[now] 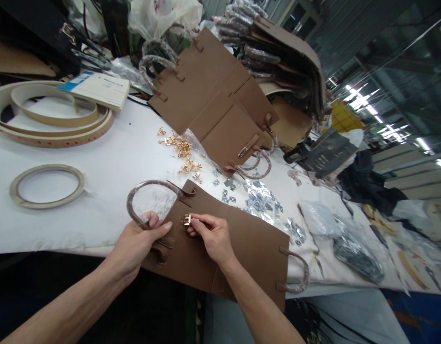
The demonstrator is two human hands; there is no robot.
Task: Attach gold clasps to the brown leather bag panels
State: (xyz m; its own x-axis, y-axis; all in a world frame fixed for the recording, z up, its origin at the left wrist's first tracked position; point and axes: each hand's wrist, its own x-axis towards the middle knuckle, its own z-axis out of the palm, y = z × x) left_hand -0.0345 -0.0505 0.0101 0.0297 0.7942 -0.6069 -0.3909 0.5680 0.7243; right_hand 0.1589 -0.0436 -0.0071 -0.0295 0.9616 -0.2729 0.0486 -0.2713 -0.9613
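Note:
A flat brown bag panel (249, 248) with wrapped handles lies at the near edge of the white table (109, 162). My left hand (137, 241) grips its left side by the handle (143, 191), thumb on top. My right hand (211, 231) pinches a small gold clasp (186, 219) against the panel's middle. Loose gold fittings (181, 150) lie just beyond the panel.
More brown panels (209, 95) are stacked behind, with a further pile (288, 52) at the back right. Silver metal pieces (258, 200) and plastic bags (353, 243) spread to the right. Tape rolls (46, 186) (51, 119) and a white booklet (96, 88) sit on the left.

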